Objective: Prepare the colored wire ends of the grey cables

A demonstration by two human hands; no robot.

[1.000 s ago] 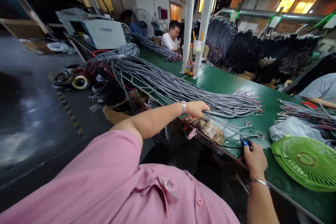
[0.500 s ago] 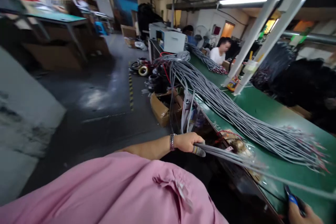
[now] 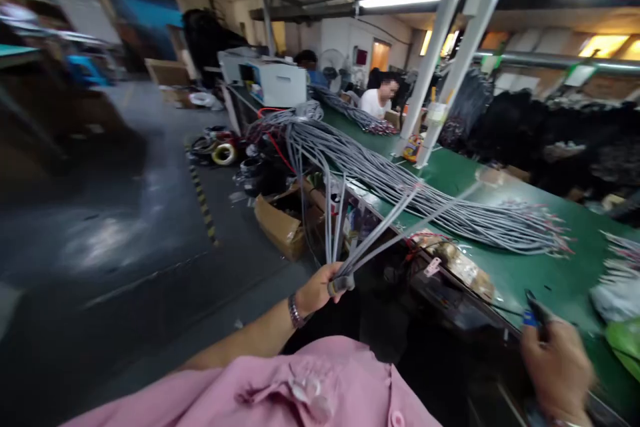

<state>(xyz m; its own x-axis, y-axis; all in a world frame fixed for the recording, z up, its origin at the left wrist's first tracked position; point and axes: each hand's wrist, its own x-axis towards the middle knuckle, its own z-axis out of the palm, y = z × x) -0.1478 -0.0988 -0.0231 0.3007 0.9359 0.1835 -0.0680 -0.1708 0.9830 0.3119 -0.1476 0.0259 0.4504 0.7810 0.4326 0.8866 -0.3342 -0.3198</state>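
My left hand (image 3: 320, 288), with a watch at the wrist and coverings on some fingers, is closed around a few grey cables (image 3: 381, 232). Their free lengths fan up and to the right, over the table's front edge. At lower right, my right hand (image 3: 563, 357) grips pliers (image 3: 533, 312) with blue-and-black handles, just above the green table (image 3: 543, 275); their jaws are too blurred to read. Across the tabletop lies a thick bundle of grey cables (image 3: 370, 170), its stripped reddish ends pointing right. Some strands hang off the near edge beside my left hand.
An open cardboard box (image 3: 280, 225) and wire coils (image 3: 225, 153) sit on the floor at left. Two slanting white posts (image 3: 434, 60) rise from the table. A person in white (image 3: 375, 101) is behind it. Plastic-wrapped items (image 3: 463, 270) lie along the front edge.
The view has swung to the right. My left hand has drawn in closer to my body, and the held cables now spread upward rather than stretching right. More of my right hand shows, still gripping the pliers.
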